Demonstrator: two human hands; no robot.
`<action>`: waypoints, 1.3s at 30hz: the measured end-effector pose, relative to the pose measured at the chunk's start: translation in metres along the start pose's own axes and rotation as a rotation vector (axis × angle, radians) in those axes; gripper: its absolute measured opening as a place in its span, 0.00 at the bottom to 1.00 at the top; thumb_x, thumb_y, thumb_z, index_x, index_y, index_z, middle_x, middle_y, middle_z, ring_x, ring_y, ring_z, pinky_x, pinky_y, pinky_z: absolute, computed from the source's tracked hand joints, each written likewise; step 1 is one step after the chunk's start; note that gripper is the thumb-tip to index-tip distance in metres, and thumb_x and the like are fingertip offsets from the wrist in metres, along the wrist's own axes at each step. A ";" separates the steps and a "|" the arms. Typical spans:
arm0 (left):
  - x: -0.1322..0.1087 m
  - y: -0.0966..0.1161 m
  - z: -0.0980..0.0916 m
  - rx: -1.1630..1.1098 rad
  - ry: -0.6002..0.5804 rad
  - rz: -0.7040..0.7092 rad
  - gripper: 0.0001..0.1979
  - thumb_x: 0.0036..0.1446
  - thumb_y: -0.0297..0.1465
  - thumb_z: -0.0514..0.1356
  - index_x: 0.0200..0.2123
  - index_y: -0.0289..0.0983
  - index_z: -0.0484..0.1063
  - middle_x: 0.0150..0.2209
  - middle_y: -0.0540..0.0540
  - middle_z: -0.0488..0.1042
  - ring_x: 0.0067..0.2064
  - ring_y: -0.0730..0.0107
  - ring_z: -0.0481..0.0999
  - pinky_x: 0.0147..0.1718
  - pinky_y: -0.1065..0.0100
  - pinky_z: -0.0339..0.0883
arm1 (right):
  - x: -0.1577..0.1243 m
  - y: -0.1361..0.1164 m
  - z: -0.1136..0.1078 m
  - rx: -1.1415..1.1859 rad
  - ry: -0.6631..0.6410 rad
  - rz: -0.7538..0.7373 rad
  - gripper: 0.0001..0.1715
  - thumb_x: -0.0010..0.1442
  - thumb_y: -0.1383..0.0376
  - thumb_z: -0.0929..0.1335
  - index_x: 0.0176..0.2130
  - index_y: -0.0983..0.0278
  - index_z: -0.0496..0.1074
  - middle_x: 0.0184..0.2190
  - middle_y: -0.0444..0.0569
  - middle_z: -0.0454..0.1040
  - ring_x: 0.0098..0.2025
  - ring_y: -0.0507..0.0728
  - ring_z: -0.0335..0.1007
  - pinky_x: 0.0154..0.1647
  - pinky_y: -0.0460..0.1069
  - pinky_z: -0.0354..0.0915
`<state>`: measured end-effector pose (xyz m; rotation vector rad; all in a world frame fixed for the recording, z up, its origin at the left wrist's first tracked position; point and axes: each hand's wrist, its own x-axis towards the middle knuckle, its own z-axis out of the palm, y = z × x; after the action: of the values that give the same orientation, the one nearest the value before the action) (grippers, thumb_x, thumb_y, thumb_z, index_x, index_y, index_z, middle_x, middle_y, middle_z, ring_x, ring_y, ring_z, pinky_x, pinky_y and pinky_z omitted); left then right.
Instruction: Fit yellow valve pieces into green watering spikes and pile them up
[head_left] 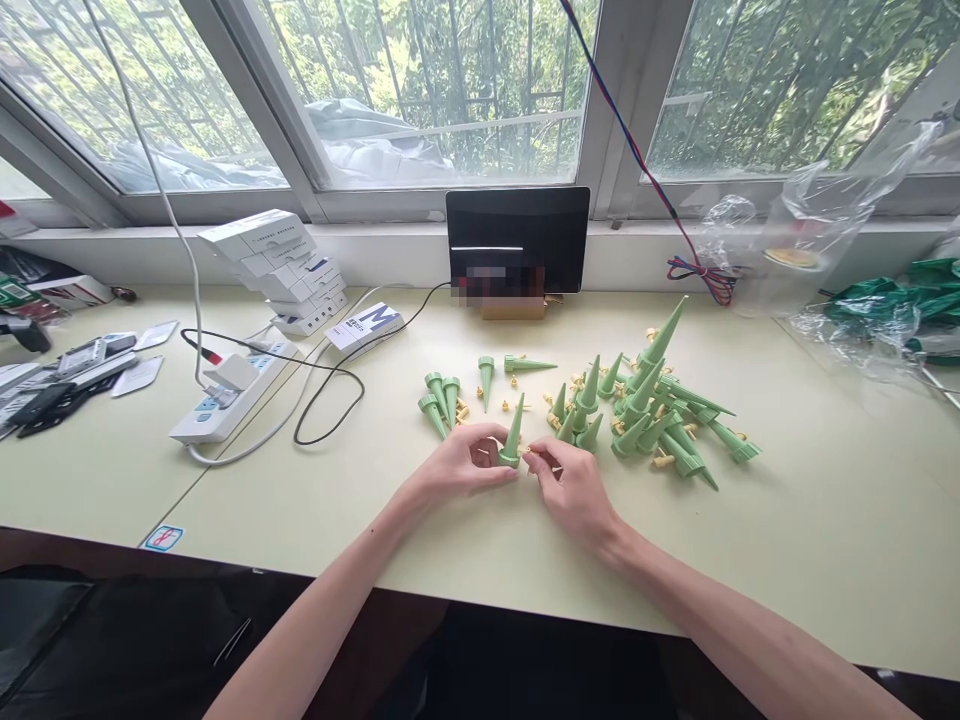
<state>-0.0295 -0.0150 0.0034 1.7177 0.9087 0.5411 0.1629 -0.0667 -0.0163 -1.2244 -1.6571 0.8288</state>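
Holding green spike point(514, 432), small piece point(528, 450) mostly hidden

On the table point(787, 545), the spike heap point(637, 400) lies beyond the right hand point(574, 488), a smaller spike group point(441, 395) beyond the left hand point(459, 460); the tablet point(517, 222) stands farther back, the power strip point(238, 405) far left

We've got a green spike point(512, 437) upright in our left hand point(466, 456); right hand point(571, 482) pinches a yellow bit point(528, 450) just beside its base. Clock centred on that spike: loose spikes point(436, 385) at 10 o'clock, pile point(637, 398) at 2–3, tablet point(517, 220) at 12, power strip point(261, 372) at 9, box stack point(281, 265) further out at 10.
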 end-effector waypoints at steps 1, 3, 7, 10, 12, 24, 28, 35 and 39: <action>0.000 0.000 0.000 0.002 0.002 0.008 0.18 0.52 0.39 0.66 0.41 0.33 0.71 0.23 0.55 0.59 0.24 0.78 0.58 0.22 0.73 0.54 | 0.000 0.000 0.000 -0.001 0.001 0.002 0.13 0.67 0.64 0.62 0.34 0.64 0.72 0.27 0.47 0.72 0.29 0.54 0.67 0.29 0.47 0.63; 0.000 0.001 0.001 0.009 0.005 0.021 0.18 0.53 0.38 0.66 0.42 0.33 0.71 0.24 0.55 0.60 0.24 0.78 0.59 0.23 0.73 0.54 | 0.000 0.000 0.000 -0.004 0.002 0.005 0.12 0.67 0.64 0.62 0.34 0.65 0.72 0.27 0.47 0.72 0.29 0.54 0.68 0.29 0.47 0.63; 0.000 0.001 0.002 0.029 0.009 0.035 0.17 0.53 0.37 0.66 0.42 0.33 0.71 0.24 0.54 0.61 0.25 0.78 0.59 0.23 0.73 0.54 | 0.000 -0.001 0.000 -0.013 0.009 0.004 0.13 0.67 0.64 0.62 0.34 0.65 0.72 0.27 0.47 0.73 0.29 0.55 0.68 0.30 0.47 0.63; 0.000 0.001 0.002 0.050 0.015 0.040 0.17 0.53 0.37 0.66 0.43 0.33 0.71 0.25 0.54 0.62 0.26 0.77 0.60 0.24 0.73 0.56 | 0.000 0.000 0.001 -0.015 0.009 -0.006 0.13 0.67 0.64 0.62 0.34 0.65 0.72 0.27 0.47 0.73 0.29 0.55 0.69 0.30 0.47 0.64; 0.000 0.001 0.002 0.055 0.013 0.038 0.17 0.53 0.37 0.66 0.43 0.33 0.71 0.26 0.53 0.63 0.26 0.77 0.60 0.25 0.72 0.57 | 0.000 0.000 0.001 -0.015 0.010 -0.012 0.13 0.67 0.64 0.62 0.34 0.64 0.73 0.27 0.48 0.74 0.30 0.55 0.70 0.30 0.47 0.64; -0.001 0.004 0.000 0.029 0.032 0.045 0.15 0.58 0.39 0.62 0.42 0.33 0.71 0.26 0.52 0.65 0.26 0.76 0.63 0.26 0.72 0.59 | 0.000 -0.001 0.001 0.027 0.016 0.001 0.09 0.66 0.63 0.62 0.39 0.63 0.70 0.30 0.49 0.75 0.27 0.55 0.69 0.26 0.47 0.64; 0.000 0.003 0.000 0.025 0.046 0.051 0.15 0.58 0.39 0.62 0.42 0.33 0.71 0.30 0.48 0.68 0.29 0.75 0.66 0.28 0.72 0.62 | 0.000 0.001 0.001 0.031 0.019 0.024 0.08 0.66 0.62 0.63 0.38 0.63 0.69 0.30 0.49 0.74 0.26 0.55 0.69 0.25 0.47 0.64; 0.001 0.004 0.001 0.118 0.087 0.112 0.14 0.57 0.38 0.63 0.40 0.34 0.74 0.35 0.46 0.68 0.30 0.75 0.64 0.27 0.71 0.61 | 0.000 -0.001 -0.001 0.011 -0.003 0.018 0.09 0.66 0.63 0.62 0.35 0.63 0.69 0.28 0.48 0.74 0.24 0.53 0.66 0.24 0.47 0.62; 0.001 0.005 0.002 0.147 0.113 0.135 0.11 0.56 0.38 0.63 0.36 0.35 0.73 0.30 0.49 0.64 0.29 0.75 0.62 0.26 0.72 0.58 | 0.001 -0.003 -0.002 -0.014 -0.011 0.008 0.10 0.66 0.63 0.62 0.34 0.63 0.68 0.25 0.46 0.72 0.22 0.53 0.64 0.23 0.46 0.60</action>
<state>-0.0258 -0.0160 0.0072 1.9065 0.9360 0.6809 0.1640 -0.0669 -0.0130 -1.2385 -1.6701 0.8312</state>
